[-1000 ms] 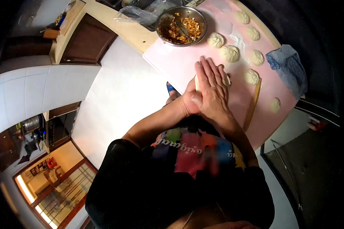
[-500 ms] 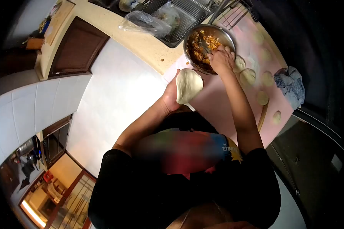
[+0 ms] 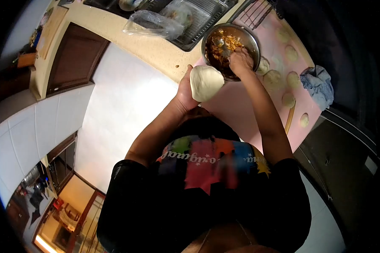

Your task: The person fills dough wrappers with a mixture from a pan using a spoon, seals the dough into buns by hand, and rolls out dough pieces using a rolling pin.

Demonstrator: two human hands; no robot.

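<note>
A flat, pale dough wrapper point(image 3: 207, 83) rests on my left hand point(image 3: 185, 91), which is held up beside the metal bowl with its palm under the dough. My right hand point(image 3: 241, 61) reaches down inside the bowl point(image 3: 256, 45), its fingers closed at the chopped orange-brown filling point(image 3: 233, 42). A spoon-like metal thing shows in the filling, left of those fingers; whether they hold it or anything else is hidden. Pleated buns point(image 3: 272, 79) sit to the right of the bowl on the pink mat point(image 3: 228, 111).
A thin wooden rolling pin point(image 3: 290, 119) lies on the mat's right part. The blue patterned cloth point(image 3: 318, 87) is at the right edge. Behind the bowl's left side are a plastic bag point(image 3: 156, 26) and a black dish rack point(image 3: 193, 39). A wire rack point(image 3: 252, 13) stands behind the bowl.
My hands were pressed together over the mat; they have parted. My left hand now bears the dough wrapper, and my right hand has gone into the bowl. The camera view has shifted.
</note>
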